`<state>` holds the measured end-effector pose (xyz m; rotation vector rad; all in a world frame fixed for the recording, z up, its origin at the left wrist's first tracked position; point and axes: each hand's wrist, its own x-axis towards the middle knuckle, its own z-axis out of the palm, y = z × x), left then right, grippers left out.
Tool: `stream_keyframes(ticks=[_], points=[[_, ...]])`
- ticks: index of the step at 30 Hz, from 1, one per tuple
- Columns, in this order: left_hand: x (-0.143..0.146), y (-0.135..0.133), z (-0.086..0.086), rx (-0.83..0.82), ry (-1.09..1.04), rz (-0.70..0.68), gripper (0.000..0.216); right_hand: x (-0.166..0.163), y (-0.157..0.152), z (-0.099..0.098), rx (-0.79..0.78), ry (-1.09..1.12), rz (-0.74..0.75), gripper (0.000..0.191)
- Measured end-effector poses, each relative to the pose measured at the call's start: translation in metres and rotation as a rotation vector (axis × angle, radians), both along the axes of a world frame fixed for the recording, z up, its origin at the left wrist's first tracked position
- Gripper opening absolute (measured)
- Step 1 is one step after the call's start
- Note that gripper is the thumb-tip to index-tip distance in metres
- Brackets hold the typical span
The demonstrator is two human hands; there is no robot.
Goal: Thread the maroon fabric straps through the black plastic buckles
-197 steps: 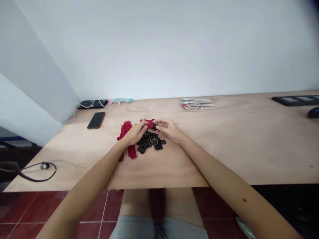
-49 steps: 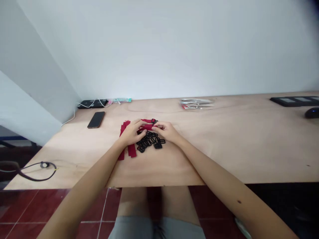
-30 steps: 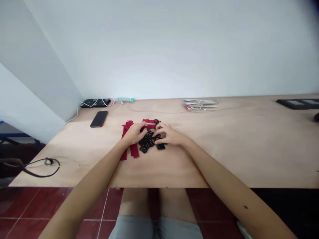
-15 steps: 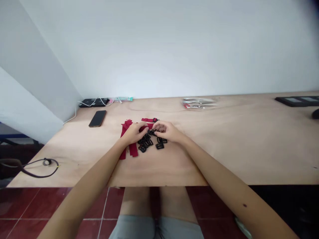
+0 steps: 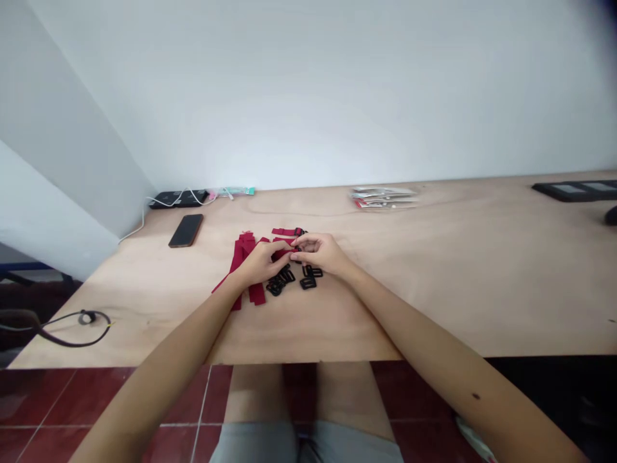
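Note:
My left hand [image 5: 264,262] is closed in a pinch on a red webbing strap [image 5: 284,249], part of which shows between thumb and forefinger. Its fingertips meet those of my right hand [image 5: 322,252], which pinches a small black slide buckle [image 5: 298,249], mostly hidden by the fingers. Under the hands lies a heap of black buckles [image 5: 279,281], with a few loose buckles [image 5: 308,281] to its right. More red straps [image 5: 257,292] lie beneath and left of my left wrist. Behind the hands rests a red strap with a black buckle on it [image 5: 286,231].
A phone [image 5: 186,230] lies at the left, before a black power strip [image 5: 178,199] with white cables. Flat plastic packets [image 5: 384,198] sit near the wall. A dark panel-like object [image 5: 576,190] is at far right, and a looped dark cable [image 5: 80,344] at the left edge.
My hands have come together, fingertips now meeting over the buckles. The left hand has moved slightly right with the red strap. The view has shifted a little.

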<state>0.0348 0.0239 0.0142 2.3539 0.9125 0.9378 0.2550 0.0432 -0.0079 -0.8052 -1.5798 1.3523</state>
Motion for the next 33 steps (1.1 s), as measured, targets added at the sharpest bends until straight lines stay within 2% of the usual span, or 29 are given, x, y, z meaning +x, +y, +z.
stream_keyframes(ticks=[5,13,19,24,33], points=[[0.001,-0.001,0.004,-0.008,-0.058,0.046,0.023,0.004,0.0,0.002,-0.018,0.088,0.053,0.04],[0.005,-0.003,0.004,-0.061,-0.152,0.051,0.023,0.004,-0.002,0.005,-0.139,0.196,0.116,0.037],[0.006,-0.005,0.008,-0.089,-0.121,0.069,0.025,0.002,-0.003,0.006,-0.153,0.209,0.103,0.038],[0.008,-0.006,0.002,-0.143,-0.055,-0.006,0.029,0.001,-0.003,0.005,-0.172,0.187,0.073,0.037],[0.01,0.001,-0.004,-0.142,-0.286,0.105,0.028,-0.003,-0.003,0.004,-0.214,0.282,0.079,0.041]])
